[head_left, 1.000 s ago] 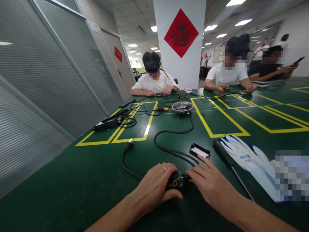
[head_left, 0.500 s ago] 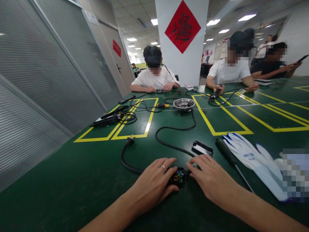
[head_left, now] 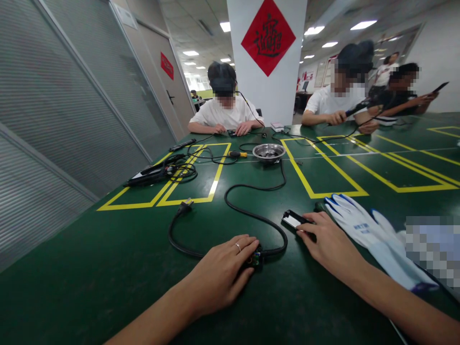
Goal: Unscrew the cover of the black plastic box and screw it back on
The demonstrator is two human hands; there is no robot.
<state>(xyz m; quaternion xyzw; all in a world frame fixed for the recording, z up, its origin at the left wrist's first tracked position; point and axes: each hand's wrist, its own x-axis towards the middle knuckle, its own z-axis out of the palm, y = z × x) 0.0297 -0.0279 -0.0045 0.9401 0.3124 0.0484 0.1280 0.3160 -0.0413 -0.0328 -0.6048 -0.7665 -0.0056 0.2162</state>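
On green table (head_left: pixel 108 268) | left hand (head_left: pixel 223 268) covers adapter (head_left: pixel 254 259) | right hand (head_left: pixel 328 242) touches cover (head_left: pixel 292 219)

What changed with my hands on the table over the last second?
The right hand left the open adapter and moved forward and right, its fingertips now on the black cover. The left hand stayed on the adapter; the white glove lies as before.
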